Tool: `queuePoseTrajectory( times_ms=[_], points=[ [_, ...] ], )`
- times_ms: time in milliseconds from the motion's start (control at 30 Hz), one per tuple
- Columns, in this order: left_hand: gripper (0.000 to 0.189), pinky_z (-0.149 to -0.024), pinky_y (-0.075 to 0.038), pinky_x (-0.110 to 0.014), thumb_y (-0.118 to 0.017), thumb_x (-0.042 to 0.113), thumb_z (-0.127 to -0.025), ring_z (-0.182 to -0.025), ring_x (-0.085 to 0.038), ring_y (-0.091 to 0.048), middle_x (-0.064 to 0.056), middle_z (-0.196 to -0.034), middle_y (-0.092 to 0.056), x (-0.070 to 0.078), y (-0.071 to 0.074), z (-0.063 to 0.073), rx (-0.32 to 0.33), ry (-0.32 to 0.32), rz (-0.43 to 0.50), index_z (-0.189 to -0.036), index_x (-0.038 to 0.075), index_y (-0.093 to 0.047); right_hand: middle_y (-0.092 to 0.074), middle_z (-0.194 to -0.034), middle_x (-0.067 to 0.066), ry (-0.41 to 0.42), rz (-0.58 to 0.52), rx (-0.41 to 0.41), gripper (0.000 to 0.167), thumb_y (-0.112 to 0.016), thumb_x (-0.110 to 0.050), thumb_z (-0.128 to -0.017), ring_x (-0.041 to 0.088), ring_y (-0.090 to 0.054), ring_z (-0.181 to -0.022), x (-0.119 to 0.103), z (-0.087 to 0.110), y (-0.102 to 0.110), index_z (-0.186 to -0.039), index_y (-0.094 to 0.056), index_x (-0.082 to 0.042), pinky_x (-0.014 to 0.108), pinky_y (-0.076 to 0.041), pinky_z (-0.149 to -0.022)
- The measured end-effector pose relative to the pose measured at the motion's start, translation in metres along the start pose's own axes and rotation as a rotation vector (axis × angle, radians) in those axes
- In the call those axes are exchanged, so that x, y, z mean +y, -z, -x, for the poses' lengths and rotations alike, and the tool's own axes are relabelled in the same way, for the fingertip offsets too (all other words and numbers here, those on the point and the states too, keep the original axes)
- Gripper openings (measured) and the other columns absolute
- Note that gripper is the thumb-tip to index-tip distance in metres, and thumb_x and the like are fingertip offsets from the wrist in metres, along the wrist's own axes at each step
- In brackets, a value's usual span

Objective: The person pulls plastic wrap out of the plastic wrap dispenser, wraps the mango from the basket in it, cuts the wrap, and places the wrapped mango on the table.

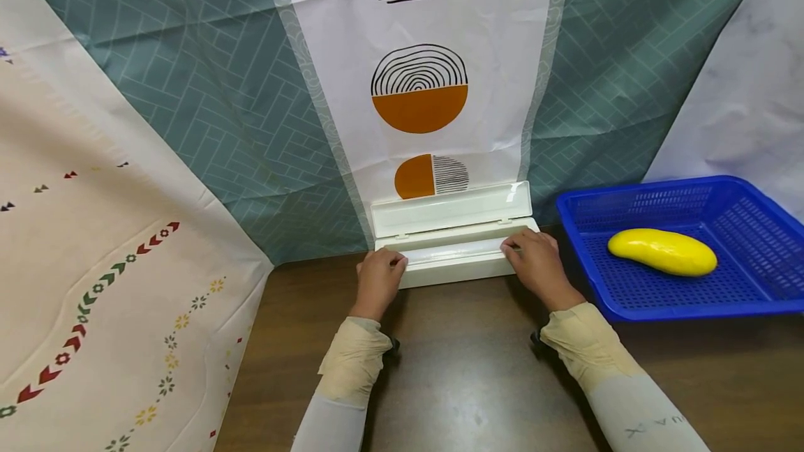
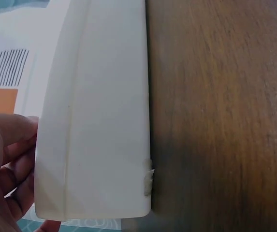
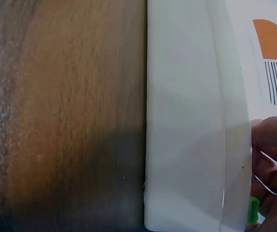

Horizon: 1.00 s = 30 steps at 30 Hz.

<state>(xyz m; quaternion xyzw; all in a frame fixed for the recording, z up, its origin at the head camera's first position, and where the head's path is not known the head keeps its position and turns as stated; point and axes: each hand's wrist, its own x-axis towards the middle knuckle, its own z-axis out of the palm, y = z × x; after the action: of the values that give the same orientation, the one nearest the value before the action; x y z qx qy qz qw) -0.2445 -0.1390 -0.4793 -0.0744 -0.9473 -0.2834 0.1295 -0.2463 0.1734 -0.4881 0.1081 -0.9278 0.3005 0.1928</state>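
Note:
A long white cling film dispenser (image 1: 458,272) lies on the table with its hinged lid (image 1: 452,209) raised at the back. Inside it a roll of clear cling film (image 1: 455,251) spans most of the length. At the left end my left hand (image 1: 380,276) pinches the film, fingers curled. My right hand (image 1: 537,264) does the same at the right end, thumb and forefinger close together. Both wrist views show the dispenser's front wall (image 2: 109,116), which partly hides the fingertips. A small green piece (image 3: 253,210) shows by the right fingers.
To the right stands a blue plastic basket (image 1: 590,277) with a yellow, curved, oblong object (image 1: 662,252) in it. A patterned cloth (image 1: 417,19) hangs right behind the dispenser. The brown wooden table (image 1: 458,368) extends in front, and a cream printed cloth (image 1: 125,250) hangs at left.

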Motion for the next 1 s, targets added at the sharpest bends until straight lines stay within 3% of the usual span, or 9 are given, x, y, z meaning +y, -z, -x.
queuePoseTrajectory(
  times_ms=[367, 1000],
  points=[
    [0.017, -0.092, -0.041, -0.050, -0.066, 0.027, -0.099, -0.099, -0.025, -0.064, -0.004, -0.102, -0.074, 0.0014, -0.0063, 0.0012, 0.082, -0.016, -0.037, -0.099, 0.013, -0.076, -0.070, -0.096, 0.015, 0.033, 0.009, 0.066, 0.010, -0.068, -0.013, -0.095, 0.038, -0.065, -0.099, 0.0007, 0.0008, -0.0045, -0.095, -0.073, -0.004, 0.056, -0.035, -0.103],
    [0.019, -0.098, -0.041, -0.050, -0.062, 0.024, -0.101, -0.099, -0.029, -0.062, -0.007, -0.097, -0.070, 0.0062, -0.0052, 0.0008, 0.121, -0.032, -0.054, -0.098, 0.009, -0.074, -0.069, -0.099, 0.017, 0.044, 0.015, 0.098, 0.011, -0.067, -0.015, -0.096, 0.038, -0.064, -0.103, -0.0037, -0.0008, -0.0041, -0.095, -0.069, -0.004, 0.058, -0.040, -0.099]
  ],
)
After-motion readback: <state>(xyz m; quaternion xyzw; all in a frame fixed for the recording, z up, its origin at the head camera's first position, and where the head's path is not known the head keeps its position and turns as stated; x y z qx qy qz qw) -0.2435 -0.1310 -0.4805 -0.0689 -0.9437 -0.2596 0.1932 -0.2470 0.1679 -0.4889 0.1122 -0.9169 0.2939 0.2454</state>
